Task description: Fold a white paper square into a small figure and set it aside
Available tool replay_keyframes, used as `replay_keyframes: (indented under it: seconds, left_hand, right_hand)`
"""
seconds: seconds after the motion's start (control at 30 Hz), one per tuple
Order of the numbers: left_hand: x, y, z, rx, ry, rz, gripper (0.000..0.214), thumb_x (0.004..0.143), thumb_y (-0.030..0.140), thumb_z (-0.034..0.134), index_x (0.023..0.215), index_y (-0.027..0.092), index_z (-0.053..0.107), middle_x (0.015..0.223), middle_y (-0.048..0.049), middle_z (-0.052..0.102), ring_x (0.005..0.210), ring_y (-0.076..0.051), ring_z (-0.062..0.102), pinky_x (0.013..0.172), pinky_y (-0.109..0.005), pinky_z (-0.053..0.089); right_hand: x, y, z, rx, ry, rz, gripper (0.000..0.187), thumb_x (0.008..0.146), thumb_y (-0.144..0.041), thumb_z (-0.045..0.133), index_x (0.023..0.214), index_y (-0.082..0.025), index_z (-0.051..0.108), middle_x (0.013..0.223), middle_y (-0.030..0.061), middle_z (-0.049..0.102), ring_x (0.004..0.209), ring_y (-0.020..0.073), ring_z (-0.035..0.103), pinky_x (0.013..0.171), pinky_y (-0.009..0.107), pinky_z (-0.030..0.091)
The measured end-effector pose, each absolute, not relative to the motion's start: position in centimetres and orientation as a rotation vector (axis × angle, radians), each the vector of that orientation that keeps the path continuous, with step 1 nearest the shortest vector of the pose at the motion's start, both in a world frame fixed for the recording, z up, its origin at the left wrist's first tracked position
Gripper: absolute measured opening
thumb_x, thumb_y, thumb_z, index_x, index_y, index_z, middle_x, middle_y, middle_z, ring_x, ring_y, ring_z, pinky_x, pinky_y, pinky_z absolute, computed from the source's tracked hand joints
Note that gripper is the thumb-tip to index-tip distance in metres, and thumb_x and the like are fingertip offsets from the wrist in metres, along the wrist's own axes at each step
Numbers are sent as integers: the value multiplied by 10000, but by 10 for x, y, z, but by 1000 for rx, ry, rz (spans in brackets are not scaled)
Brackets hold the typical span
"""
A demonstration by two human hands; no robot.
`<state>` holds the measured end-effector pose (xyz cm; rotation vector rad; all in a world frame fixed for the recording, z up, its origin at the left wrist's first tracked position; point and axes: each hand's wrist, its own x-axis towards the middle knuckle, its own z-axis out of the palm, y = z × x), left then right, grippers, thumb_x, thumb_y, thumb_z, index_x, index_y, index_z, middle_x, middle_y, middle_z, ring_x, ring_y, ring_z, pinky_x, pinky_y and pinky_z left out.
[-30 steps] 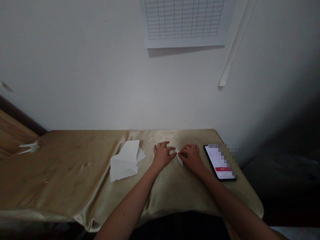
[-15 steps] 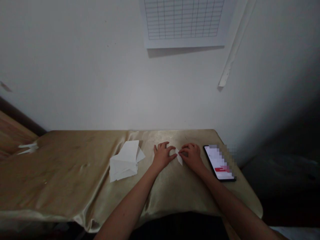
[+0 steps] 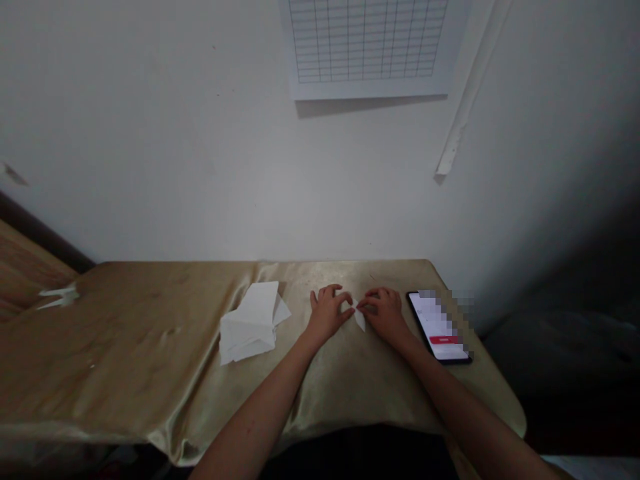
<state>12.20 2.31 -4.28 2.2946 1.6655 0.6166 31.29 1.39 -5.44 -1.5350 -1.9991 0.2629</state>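
Note:
A small folded piece of white paper [image 3: 360,319] is between my hands, just above or on the gold-coloured cloth. My left hand [image 3: 329,313] pinches its left edge between thumb and index finger, the other fingers curled up and away. From the other side my right hand [image 3: 386,312] grips the paper with thumb and fingertips. The paper's pointed lower end shows below the fingertips; its upper part is mostly hidden by them. Left of my left hand lies a loose stack of white paper sheets [image 3: 253,323], some at angles.
The table [image 3: 150,333] wears a shiny, wrinkled gold cloth and meets a white wall. A lit phone [image 3: 440,333] lies to the right of my right hand. White scraps [image 3: 59,297] rest at the far left. A printed grid sheet [image 3: 367,47] hangs on the wall.
My left hand has shifted slightly right, closer to my right hand, and its fingertips now cover more of the paper's upper part. The right hand has barely moved.

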Motion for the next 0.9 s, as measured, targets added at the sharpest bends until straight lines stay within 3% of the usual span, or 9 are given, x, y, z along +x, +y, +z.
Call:
replay_keyframes:
  seconds: [0.13,0.47,0.67,0.9]
  left_hand:
    - [119,24,-39,2300,1608,588,119,856,364,719,970,337,736,1428,-18,539,1364,-298,422,1149,-696,150]
    - [114,19,-33,2366,1499,488,394,769,395,785,1148,364,682,1459,-54,520,1388,-326,401,1149,-714,133]
    - [115,17,-34,2399,1486,504,383,779,408,779,1147,359,684,1466,-59,504,1397,-331,389,1161,-703,130]
    - [114,14,-30,2394,1430,443,357,782,335,764,1133,349,697,1482,-59,494,1427,-327,357,1175,-696,119]
  right_hand:
    - [316,15,-57,-1509,-2029,287,215,852,-191,663,937,-342,790,1135,52,649,1153,260,491,1045,471,311]
    - [327,14,-50,-1324,-2131,306,263,822,-111,653,932,-306,790,1169,55,632,1193,244,482,1062,421,384]
    - [333,15,-49,-1341,-2219,249,228,831,-173,697,956,-336,795,1003,38,653,1036,215,561,1033,431,366]
    - [338,19,-53,-1382,-2265,267,146,836,-293,748,950,-371,796,969,20,653,1005,207,569,1033,423,340]
